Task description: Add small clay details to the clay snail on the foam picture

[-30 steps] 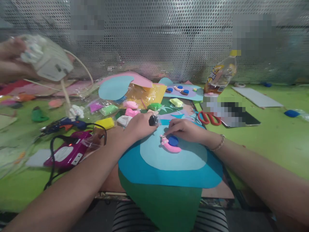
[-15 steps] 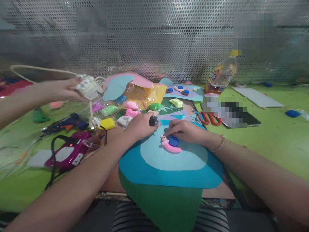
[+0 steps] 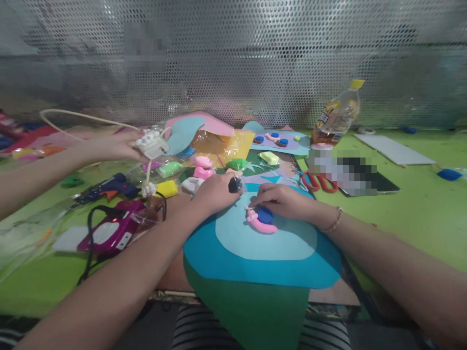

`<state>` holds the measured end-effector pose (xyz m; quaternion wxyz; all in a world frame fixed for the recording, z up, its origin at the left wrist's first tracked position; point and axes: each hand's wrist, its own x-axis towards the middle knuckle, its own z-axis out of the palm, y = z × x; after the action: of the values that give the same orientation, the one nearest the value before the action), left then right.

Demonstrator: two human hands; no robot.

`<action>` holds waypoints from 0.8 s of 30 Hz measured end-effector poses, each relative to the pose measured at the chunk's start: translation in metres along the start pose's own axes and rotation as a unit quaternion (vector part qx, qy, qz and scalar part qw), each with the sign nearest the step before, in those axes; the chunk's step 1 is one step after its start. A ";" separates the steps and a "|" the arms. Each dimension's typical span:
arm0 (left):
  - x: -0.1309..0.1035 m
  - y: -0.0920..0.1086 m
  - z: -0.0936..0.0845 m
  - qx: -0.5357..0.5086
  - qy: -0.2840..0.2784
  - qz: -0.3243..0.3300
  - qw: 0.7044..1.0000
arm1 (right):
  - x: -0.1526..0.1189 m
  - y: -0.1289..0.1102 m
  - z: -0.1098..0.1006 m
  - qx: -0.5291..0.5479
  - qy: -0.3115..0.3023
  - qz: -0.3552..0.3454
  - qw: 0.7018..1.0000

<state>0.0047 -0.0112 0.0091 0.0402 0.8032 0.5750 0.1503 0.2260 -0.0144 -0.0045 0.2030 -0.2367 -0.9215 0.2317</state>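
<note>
A snail figure of modelling clay lies on the light blue paper (image 3: 233, 238), with a pink body (image 3: 263, 226) and a round blue shell (image 3: 264, 215). My left hand (image 3: 219, 193) is closed around a small clear packet of black clay (image 3: 234, 184), held just beyond the snail. The fingers of my right hand (image 3: 279, 200) are pressed together at the snail's head, beside its small eyes. Whatever is between these fingertips is too small to make out. Under the light blue paper are a darker blue sheet (image 3: 262, 273) and a green sheet (image 3: 259, 311).
At left, another person's hand (image 3: 126, 146) holds a white power strip (image 3: 152, 144) over a purple power box (image 3: 113, 228) and a glue gun (image 3: 113, 187). Several clay packets lie behind my left hand. Red-handled scissors (image 3: 320, 182), a tablet (image 3: 365, 175) and a bottle (image 3: 337, 119) stand or lie right.
The whole view has shifted slightly, so everything sits a little further right. My hands keep nearly the same places by the snail. The other person's hand still holds the power strip.
</note>
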 end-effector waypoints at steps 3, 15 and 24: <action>0.001 0.000 0.001 -0.002 -0.005 0.001 1.000 | 0.000 0.000 0.002 -0.011 0.024 0.009 1.000; -0.003 0.001 -0.006 0.033 0.098 0.039 0.994 | 0.001 0.009 0.009 -0.023 0.118 0.035 0.992; 0.037 -0.076 -0.103 0.197 -0.037 -0.167 0.965 | 0.002 0.007 0.007 0.023 0.097 0.074 0.992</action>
<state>-0.0828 0.0377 0.0960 -0.0734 0.6927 0.7174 -0.0049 0.2230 -0.0099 -0.0134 0.2789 -0.3206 -0.8719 0.2435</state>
